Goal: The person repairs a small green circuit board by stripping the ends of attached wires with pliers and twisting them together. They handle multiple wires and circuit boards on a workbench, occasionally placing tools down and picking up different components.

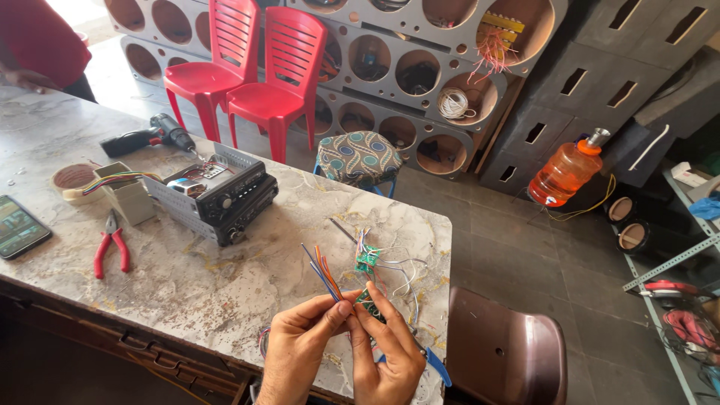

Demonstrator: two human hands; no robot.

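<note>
Both hands low in view, over the near edge of the marble table (225,292). Left hand (296,352): thumb and forefinger pinched shut on a bundle of coloured wires (324,271), which fan up and away, blue and orange showing. Right hand (386,356): fingers closed around a small green circuit board (369,301), mostly hidden behind the fingertips; blue-handled tool (436,365) tucked under the palm. Fingertips of the two hands touching. Just beyond them on the table, a second green board (367,259) with thin white wires looping off it. Further left: car stereo unit (225,196), red pliers (111,251), phone (19,225), roll of tape (73,180), cordless drill (150,136). Brown chair (502,349) just right of the table. Two red chairs (247,67) well behind.
</note>
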